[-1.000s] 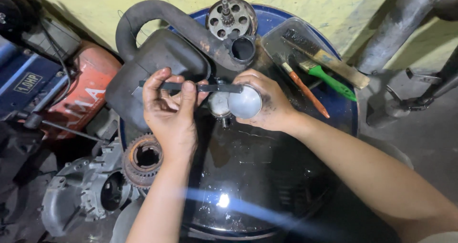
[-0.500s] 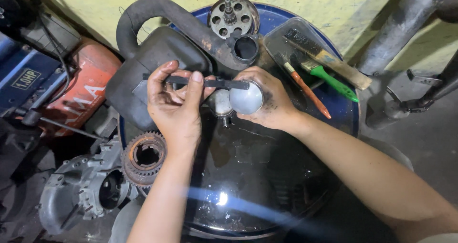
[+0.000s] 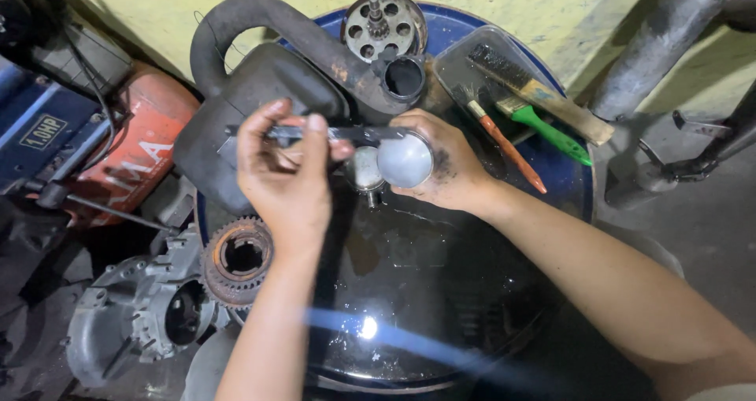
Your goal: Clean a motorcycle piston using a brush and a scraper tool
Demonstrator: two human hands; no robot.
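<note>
Metal strip pinched in left hand, laid across round silver part gripped by right hand over oily drum top. Work looks mid-way; brushes untouched.

Harsh light from above glares off the wet drum top; a blue flare streaks, corners fall dim.

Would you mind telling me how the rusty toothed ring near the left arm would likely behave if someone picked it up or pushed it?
The rusty toothed ring looks like thick metal, so it is probably stiff and heavy for its size. Its rough, rusted teeth should give a firm hold. It lies flat beside the grey metal casing, so it seems unlikely to roll unless stood on edge.
</note>
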